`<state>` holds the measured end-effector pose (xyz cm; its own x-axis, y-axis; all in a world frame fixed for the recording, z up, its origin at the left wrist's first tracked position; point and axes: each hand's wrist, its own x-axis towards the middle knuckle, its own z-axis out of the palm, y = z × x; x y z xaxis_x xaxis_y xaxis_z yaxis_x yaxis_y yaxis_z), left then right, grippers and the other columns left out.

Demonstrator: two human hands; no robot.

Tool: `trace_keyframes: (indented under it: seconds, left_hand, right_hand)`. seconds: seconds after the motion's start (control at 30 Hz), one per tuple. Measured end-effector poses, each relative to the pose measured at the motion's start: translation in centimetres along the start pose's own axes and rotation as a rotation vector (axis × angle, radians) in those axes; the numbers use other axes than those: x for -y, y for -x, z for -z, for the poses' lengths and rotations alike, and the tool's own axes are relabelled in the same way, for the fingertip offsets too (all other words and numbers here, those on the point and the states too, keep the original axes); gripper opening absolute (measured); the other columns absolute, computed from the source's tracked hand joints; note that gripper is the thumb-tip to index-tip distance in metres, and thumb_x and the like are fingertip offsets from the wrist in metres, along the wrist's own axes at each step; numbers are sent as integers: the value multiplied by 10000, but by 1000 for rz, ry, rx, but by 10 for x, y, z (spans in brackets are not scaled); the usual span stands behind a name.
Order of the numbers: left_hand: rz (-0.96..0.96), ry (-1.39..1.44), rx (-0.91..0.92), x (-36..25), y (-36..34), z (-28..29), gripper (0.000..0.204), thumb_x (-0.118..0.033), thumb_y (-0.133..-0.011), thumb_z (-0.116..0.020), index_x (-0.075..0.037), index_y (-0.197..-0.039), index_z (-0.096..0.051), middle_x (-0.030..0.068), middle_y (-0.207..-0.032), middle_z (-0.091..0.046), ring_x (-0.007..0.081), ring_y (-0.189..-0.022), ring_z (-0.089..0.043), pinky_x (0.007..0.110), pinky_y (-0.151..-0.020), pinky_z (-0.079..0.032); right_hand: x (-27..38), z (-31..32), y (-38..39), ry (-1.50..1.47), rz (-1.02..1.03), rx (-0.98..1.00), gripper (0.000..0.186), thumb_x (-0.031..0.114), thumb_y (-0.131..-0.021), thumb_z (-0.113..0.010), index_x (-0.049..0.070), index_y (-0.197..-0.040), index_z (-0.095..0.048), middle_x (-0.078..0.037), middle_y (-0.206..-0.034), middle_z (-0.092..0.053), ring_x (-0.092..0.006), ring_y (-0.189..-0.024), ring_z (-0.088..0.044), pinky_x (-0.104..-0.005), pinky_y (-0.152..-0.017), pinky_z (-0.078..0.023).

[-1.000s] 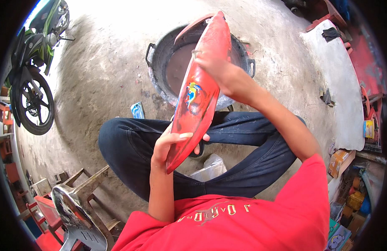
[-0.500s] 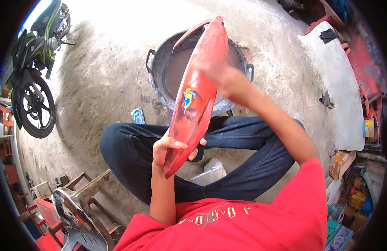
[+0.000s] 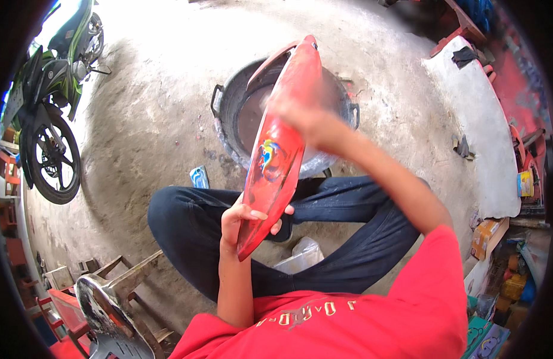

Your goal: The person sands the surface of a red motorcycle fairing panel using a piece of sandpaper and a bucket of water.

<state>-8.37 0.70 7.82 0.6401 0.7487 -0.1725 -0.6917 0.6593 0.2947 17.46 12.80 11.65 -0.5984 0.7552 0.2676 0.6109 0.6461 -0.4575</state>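
A long, narrow red motorcycle body panel (image 3: 282,128) stands tilted in front of me, with a multicoloured sticker on its lower half and a curved arm at its far end. My left hand (image 3: 243,221) grips the panel's near end, thumb across the front and fingertips round the right edge. My right hand (image 3: 309,125) lies against the panel's middle, smeared by motion. Its fingers and anything under them cannot be made out. Beneath the panel's far half is a dark two-handled basin (image 3: 227,128) with murky brownish liquid in it.
My crossed legs (image 3: 187,215) lie under the panel, a clear plastic bag (image 3: 303,254) between them. A blue-and-white packet (image 3: 199,177) is by my left knee. A motorcycle (image 3: 52,143) stands far left; a worn chair (image 3: 112,311) is near left. A pale slab (image 3: 477,137) lies right.
My right hand has shifted a little left across the panel. The left hand keeps its grip, and the whole scene sits slightly lower in view.
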Motion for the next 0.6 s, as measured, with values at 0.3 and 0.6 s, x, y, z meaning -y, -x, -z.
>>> trace_keyframes:
  seconds: [0.3,0.6]
  left_hand:
    - [0,-47,-28,-1,1,-4,827,-41,-725,-594,147,-1484,-324,438,-1170,-600,412,-749,-702,430,-608,-595]
    - [-7,-2,20,-4,1,-4,850,-49,-707,-604,151,-1483,-320,418,-1192,-592,447,-824,-707,430,-597,-590]
  right_hand:
    - [-8,-2,8,-3,24,-37,451,73,-952,-605,9,-1399,-603,-208,-1490,-582,-315,-1428,-533,-457,-1215,-407]
    - [-14,8,-10,80,-110,-55,474,102,-955,-599,21,-1422,-586,-219,-1464,-596,-332,-1392,-564,-427,-1179,-445]
